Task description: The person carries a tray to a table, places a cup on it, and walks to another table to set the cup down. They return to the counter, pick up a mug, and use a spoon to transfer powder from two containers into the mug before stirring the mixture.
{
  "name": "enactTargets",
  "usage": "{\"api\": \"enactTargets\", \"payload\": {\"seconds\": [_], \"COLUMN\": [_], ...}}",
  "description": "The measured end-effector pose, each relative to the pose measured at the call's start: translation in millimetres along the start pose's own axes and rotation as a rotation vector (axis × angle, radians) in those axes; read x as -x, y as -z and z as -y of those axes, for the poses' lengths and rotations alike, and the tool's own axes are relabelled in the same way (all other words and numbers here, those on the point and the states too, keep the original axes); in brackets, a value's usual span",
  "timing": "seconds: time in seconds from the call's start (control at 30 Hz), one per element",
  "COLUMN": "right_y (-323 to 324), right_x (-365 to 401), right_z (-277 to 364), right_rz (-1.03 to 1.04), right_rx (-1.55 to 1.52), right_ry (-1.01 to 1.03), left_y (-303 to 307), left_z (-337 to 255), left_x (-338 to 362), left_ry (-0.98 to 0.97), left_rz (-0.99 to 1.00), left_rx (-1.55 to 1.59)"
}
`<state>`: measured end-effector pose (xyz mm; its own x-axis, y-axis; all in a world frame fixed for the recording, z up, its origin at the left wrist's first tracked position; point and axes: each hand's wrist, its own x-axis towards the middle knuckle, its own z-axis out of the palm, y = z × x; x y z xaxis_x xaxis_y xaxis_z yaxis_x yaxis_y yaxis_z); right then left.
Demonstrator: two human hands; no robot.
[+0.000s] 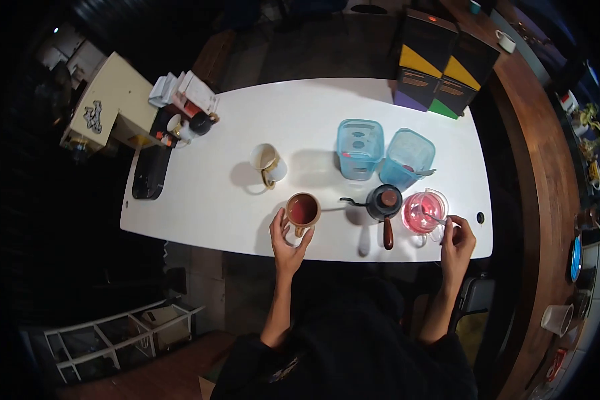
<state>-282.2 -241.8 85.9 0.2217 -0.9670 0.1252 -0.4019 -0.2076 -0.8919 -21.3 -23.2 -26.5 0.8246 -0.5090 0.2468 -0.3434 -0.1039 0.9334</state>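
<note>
My left hand [289,245] has its fingers around the near side of a brown cup [303,209] with dark red liquid, at the table's front edge. My right hand [457,240] pinches the handle of a metal spoon [435,217], whose other end is in a glass pitcher [421,212] of pink liquid. Between the two stands a black gooseneck kettle [384,202] with a wooden handle, its spout pointing left. Behind it are two blue translucent containers [360,151], the right one with a utensil in it. A white mug [268,165] stands behind the brown cup.
The white table [280,107] holds black boxes [440,63] at the back right. Papers [195,93], cups and a black tray [151,172] are at the left, by a cream-coloured machine [110,103]. A wooden counter [547,193] runs along the right.
</note>
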Motion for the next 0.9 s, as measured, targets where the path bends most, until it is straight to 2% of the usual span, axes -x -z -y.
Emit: {"api": "enactTargets", "payload": {"seconds": [0.07, 0.13, 0.2, 0.23, 0.27, 0.4, 0.47, 0.6, 0.67, 0.7, 0.73, 0.83, 0.9], "right_y": [-1, -12, -30, -43, -58, -124, -153, -206, -217, -225, -232, -244, -239], "right_x": [3, 9, 17, 23, 31, 75, 111, 194, 232, 254, 277, 348, 390], "right_z": [16, 44, 65, 72, 82, 112, 125, 113, 124, 117, 103, 69, 50], "right_rz": [0.008, 0.048, 0.211, 0.31, 0.45, 1.027, 1.296, 1.753, 2.003, 2.093, 2.182, 2.376, 2.463], "right_rx": [-0.027, -0.099, -0.19, -0.245, -0.332, -0.308, -0.348, -0.437, -0.213, -0.205, -0.196, -0.015, 0.09], "right_ry": [0.021, 0.036, 0.115, 0.162, 0.095, 0.218, 0.178, 0.181, 0.102, 0.117, 0.126, 0.138, 0.158], "left_y": [11, 25, 40, 47, 56, 98, 122, 155, 166, 161, 159, 157, 152], "left_z": [-10, -10, -8, -7, -5, -5, -23, -10, -14, -4, 3, 8, 3], "left_x": [8, 19, 29, 36, 44, 84, 112, 198, 245, 277, 305, 377, 412], "left_ry": [0.153, 0.142, 0.205, 0.191, 0.193, 0.221, 0.366, 0.415, 0.574, 0.464, 0.456, 0.478, 0.572], "left_rz": [-0.044, -0.1, -0.165, -0.215, -0.267, -0.508, -0.644, -0.928, -1.07, -1.122, -1.204, -1.431, -1.655], "left_rx": [0.072, 0.093, 0.152, 0.146, 0.139, 0.327, 0.357, 0.34, 0.45, 0.453, 0.452, 0.553, 0.735]}}
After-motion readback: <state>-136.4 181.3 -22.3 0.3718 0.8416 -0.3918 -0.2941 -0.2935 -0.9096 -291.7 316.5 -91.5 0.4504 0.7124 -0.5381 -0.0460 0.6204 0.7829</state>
